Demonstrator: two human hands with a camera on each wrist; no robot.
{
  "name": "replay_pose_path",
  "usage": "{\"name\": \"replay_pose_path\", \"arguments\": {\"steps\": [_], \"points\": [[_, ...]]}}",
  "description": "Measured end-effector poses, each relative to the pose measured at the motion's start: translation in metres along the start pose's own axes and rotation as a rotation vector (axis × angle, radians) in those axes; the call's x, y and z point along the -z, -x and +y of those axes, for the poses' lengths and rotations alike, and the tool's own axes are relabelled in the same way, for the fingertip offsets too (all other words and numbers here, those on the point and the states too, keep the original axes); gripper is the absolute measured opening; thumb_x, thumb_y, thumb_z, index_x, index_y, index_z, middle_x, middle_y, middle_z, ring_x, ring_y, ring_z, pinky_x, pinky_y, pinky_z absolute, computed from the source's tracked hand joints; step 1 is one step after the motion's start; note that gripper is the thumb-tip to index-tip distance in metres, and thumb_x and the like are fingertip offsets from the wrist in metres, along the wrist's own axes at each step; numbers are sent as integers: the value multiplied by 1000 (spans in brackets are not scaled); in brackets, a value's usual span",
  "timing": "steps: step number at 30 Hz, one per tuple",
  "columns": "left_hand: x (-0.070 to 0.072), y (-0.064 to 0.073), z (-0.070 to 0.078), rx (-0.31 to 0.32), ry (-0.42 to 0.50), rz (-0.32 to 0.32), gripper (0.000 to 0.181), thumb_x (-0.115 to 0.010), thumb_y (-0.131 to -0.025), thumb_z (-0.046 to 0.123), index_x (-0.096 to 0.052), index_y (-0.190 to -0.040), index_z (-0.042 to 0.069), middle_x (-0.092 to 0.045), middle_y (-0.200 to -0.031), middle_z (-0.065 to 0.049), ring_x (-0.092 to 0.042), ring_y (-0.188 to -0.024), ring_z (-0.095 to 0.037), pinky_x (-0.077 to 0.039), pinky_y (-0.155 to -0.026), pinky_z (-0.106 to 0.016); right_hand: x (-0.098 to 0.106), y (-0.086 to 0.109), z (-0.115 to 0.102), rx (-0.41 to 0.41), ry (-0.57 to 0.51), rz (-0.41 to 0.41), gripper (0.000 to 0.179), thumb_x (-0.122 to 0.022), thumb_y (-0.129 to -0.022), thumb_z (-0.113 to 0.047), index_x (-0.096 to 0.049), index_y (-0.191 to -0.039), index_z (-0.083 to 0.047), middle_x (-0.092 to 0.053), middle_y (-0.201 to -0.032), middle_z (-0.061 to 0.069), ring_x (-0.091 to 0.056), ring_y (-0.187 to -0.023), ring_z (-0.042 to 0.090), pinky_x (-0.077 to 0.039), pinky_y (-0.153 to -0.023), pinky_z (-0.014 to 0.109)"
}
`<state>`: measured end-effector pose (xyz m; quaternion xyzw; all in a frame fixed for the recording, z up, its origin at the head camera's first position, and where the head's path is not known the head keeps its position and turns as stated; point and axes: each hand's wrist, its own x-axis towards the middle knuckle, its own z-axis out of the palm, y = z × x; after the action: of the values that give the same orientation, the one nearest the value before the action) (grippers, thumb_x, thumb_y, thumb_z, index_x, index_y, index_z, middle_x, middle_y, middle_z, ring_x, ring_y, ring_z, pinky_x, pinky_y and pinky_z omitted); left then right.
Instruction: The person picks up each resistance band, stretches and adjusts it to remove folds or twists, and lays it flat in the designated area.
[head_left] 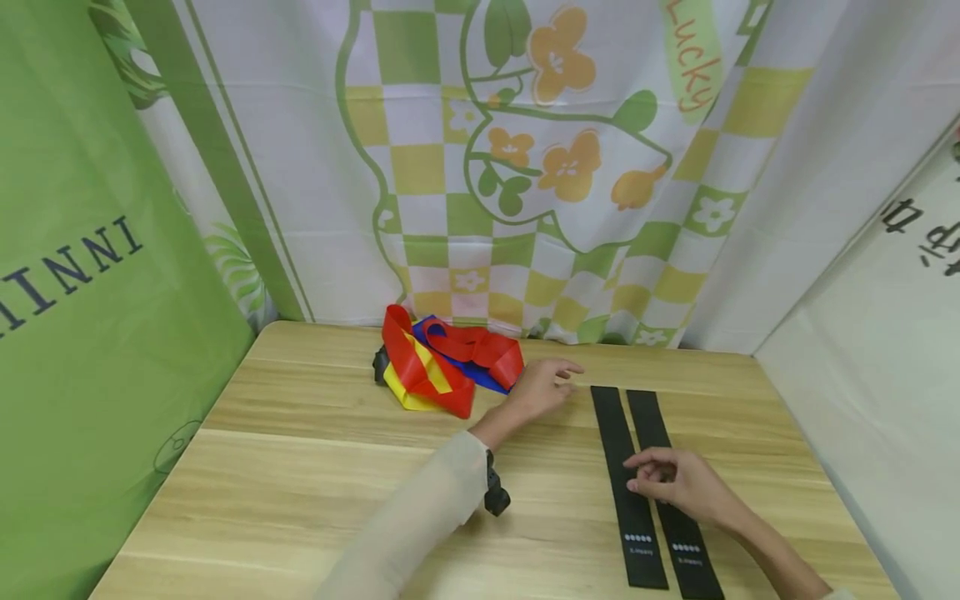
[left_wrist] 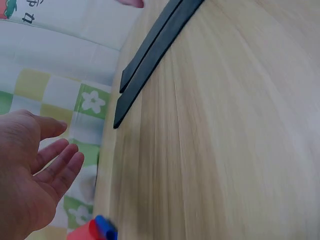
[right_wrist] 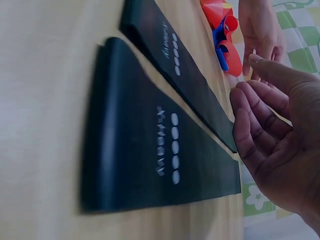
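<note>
Two black flat resistance bands, a left one (head_left: 612,437) and a right one (head_left: 650,421), lie side by side on the wooden table, with white dots and lettering at their near ends. Over them hovers my right hand (head_left: 690,486), its fingers loosely bent and holding nothing; part of each band is hidden beneath it. My left hand (head_left: 538,390) is held between the bands and a heap of coloured bands, palm empty and fingers relaxed. That heap has red bands (head_left: 442,402), a yellow band (head_left: 408,396), a blue band (head_left: 480,373) and something black at its left side.
The wooden table (head_left: 300,483) ends against a patterned curtain (head_left: 491,250) at the back. Green cloth (head_left: 112,350) hangs at the left, and a white panel (head_left: 862,358) with dark characters stands on the right. A black wrist camera (head_left: 495,492) sits on the left sleeve.
</note>
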<state>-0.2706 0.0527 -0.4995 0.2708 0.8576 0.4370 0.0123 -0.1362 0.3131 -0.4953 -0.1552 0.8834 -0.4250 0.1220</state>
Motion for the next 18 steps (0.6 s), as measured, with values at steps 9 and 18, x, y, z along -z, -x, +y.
{"name": "replay_pose_path", "arguments": {"steps": [9,18], "points": [[27,15,-6,8,-39,50,34,-70,-101,8,-75,-134,13,-75,-130,-4,-74,-113,-19,-60,-85,-21,1,-29,-8,42,29,16,28,-80,-96,-20,-76,-117,-1,-74,-92,0,-68,-80,8,-57,-65,25],[66,32,-19,-39,-106,175,29,-75,-98,8,-77,-127,8,-77,-120,-11,-77,-98,-23,-62,-82,-34,-4,-59,-14,144,12,43,27,-80,-95,-13,-75,-117,1,-76,-98,1,-69,-85,11,-58,-69,25]]}}
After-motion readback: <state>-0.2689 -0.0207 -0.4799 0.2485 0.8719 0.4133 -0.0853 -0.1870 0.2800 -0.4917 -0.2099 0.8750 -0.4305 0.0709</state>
